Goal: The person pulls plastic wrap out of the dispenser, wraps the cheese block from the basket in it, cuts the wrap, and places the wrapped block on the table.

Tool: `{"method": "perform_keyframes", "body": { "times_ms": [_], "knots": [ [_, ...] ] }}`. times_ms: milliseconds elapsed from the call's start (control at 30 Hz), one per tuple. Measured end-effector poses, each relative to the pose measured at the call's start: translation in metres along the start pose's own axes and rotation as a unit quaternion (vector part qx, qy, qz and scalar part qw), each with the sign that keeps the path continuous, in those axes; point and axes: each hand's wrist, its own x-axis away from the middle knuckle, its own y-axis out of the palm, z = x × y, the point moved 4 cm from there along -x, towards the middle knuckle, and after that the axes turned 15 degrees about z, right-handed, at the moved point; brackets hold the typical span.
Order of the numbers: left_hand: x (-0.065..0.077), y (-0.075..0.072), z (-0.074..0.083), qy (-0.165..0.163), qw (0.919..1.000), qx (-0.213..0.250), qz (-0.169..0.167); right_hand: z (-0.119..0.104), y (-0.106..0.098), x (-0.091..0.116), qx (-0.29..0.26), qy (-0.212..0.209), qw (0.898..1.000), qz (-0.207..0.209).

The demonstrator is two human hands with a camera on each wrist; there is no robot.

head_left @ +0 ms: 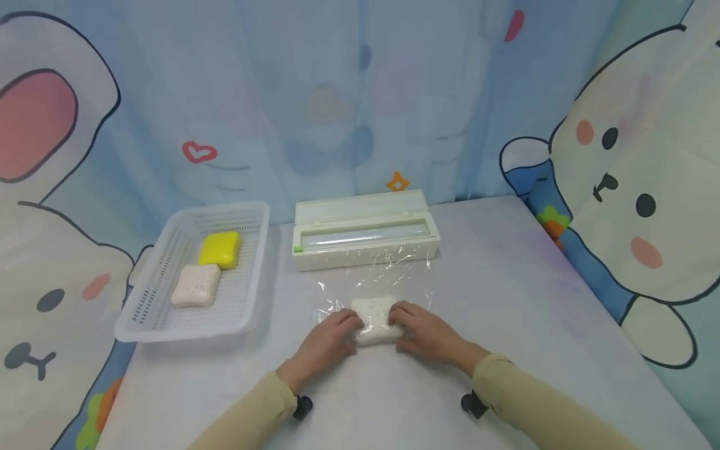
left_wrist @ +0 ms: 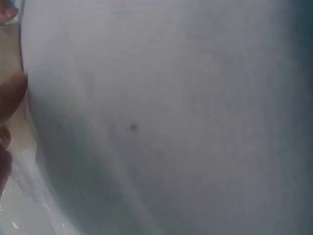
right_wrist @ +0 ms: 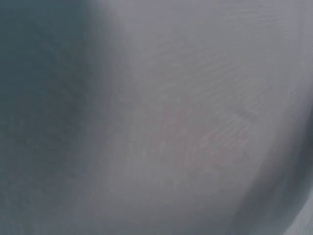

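A white speckled bar of soap (head_left: pixel 375 322) lies flat on the table between both hands. My left hand (head_left: pixel 332 337) grips its left side with bent fingers, and my right hand (head_left: pixel 424 331) holds the right side in the same way. Clear cling film (head_left: pixel 337 284), creased and shiny, runs from the dispenser box (head_left: pixel 368 256) down to the soap and the fingers. In the left wrist view, fingertips (left_wrist: pixel 12 95) show at the left edge beside the pale bar. The right wrist view is blurred, with no hand in it.
At the left stands a white perforated basket (head_left: pixel 253 294) with a yellow soap bar (head_left: pixel 220 250) and a pinkish speckled one (head_left: pixel 196 285) inside. The dispenser's lid (head_left: pixel 362 207) is raised at the back. A patterned blue curtain (head_left: pixel 337 94) hangs behind the white table (head_left: pixel 506 262).
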Motion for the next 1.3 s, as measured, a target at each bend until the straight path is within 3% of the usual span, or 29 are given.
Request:
{"method": "perform_keyframes", "body": {
  "times_ms": [133, 233, 400, 567, 700, 800, 933, 1067, 1300],
  "knots": [
    [-0.002, 0.004, -0.002, 0.011, 0.9995, -0.008, 0.028, 0.003, 0.002, -0.002, -0.004, 0.003, 1.0, -0.004],
    [-0.005, 0.003, -0.005, 0.004, 0.9993, 0.008, 0.036, 0.008, 0.002, -0.005, -0.037, 0.037, 0.998, -0.017],
    [-0.015, -0.004, -0.015, -0.082, 0.9932, 0.082, 0.013, 0.02, -0.006, -0.018, -0.109, 0.136, 0.984, -0.046],
    [-0.03, -0.01, -0.028, -0.167, 0.9762, 0.138, 0.001, 0.033, -0.018, -0.039, -0.167, 0.191, 0.966, -0.05],
    [-0.041, -0.008, -0.038, -0.224, 0.9574, 0.182, 0.008, 0.043, -0.02, -0.054, -0.185, 0.211, 0.96, -0.024],
    [-0.049, -0.004, -0.045, -0.268, 0.9418, 0.203, 0.015, 0.049, -0.018, -0.063, -0.188, 0.256, 0.948, -0.008],
    [-0.059, 0.002, -0.054, -0.32, 0.9289, 0.185, 0.027, 0.053, -0.014, -0.073, -0.186, 0.328, 0.926, 0.01],
    [-0.07, 0.004, -0.061, -0.362, 0.9146, 0.173, 0.049, 0.057, -0.009, -0.082, -0.179, 0.369, 0.912, 0.035],
    [-0.084, 0.006, -0.069, -0.418, 0.8937, 0.138, 0.085, 0.062, -0.003, -0.091, -0.172, 0.4, 0.898, 0.068]
  ]
}}
